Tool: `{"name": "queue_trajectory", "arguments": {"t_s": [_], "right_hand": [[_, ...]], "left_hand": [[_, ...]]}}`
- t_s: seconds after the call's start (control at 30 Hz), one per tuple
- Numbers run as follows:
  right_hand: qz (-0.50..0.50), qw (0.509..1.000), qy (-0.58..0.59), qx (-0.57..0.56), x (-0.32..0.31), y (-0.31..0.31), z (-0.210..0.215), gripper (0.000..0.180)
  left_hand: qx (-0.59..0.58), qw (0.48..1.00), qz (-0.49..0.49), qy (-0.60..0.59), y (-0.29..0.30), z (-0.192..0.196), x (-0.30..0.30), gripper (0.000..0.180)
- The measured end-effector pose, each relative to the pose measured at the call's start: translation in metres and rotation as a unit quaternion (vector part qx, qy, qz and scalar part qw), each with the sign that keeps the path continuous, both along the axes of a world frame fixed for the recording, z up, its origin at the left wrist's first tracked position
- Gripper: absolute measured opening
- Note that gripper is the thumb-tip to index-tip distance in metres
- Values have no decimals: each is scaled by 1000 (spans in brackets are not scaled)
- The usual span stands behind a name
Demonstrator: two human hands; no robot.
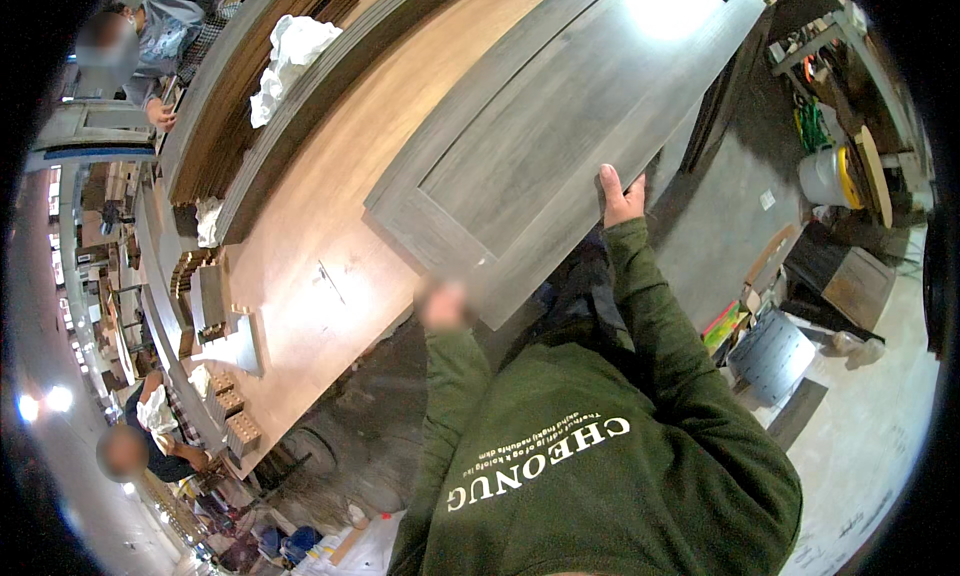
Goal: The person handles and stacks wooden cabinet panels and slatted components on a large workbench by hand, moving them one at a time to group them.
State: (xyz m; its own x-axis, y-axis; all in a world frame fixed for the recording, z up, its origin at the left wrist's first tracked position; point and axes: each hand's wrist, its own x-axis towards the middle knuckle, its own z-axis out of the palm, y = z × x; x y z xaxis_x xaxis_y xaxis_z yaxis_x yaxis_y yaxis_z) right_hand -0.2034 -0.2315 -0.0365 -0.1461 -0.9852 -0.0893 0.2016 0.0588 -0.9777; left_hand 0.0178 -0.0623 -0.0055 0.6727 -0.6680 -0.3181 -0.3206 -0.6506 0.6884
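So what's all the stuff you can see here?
door panel: one, grey wood, lying on the long workbench, one end past its edge
workbench: one, light brown top, running across the middle
white cloth: one bundle, far end of the bench
small wooden blocks: several, tan, near end of the bench
white bucket: one, on the floor at right
other people: two, along the bench's left side
right hand: gripping the panel's edge
left hand: blurred, at the panel's near corner
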Motion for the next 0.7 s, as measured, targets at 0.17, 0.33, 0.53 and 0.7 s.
{"name": "queue_trajectory", "arguments": {"t_s": [0.17, 0.33, 0.53, 0.7], "right_hand": [[0, 1000, 14, -21, -2, -3, -7, 59], [2, 1000, 12, 1, -3, -3, -14, 57], [-2, 999, -46, -10, 2, 2, 7, 59], [7, 1000, -20, -3, -1, 1, 8, 62]], "left_hand": [[-20, 1000, 0, 20, 6, -4, 1, 27], [-26, 999, 10, 45, 8, -5, 2, 30], [-91, 975, 50, 195, 20, -22, 10, 33], [-148, 980, 74, 112, 54, -25, 3, 40]]}}
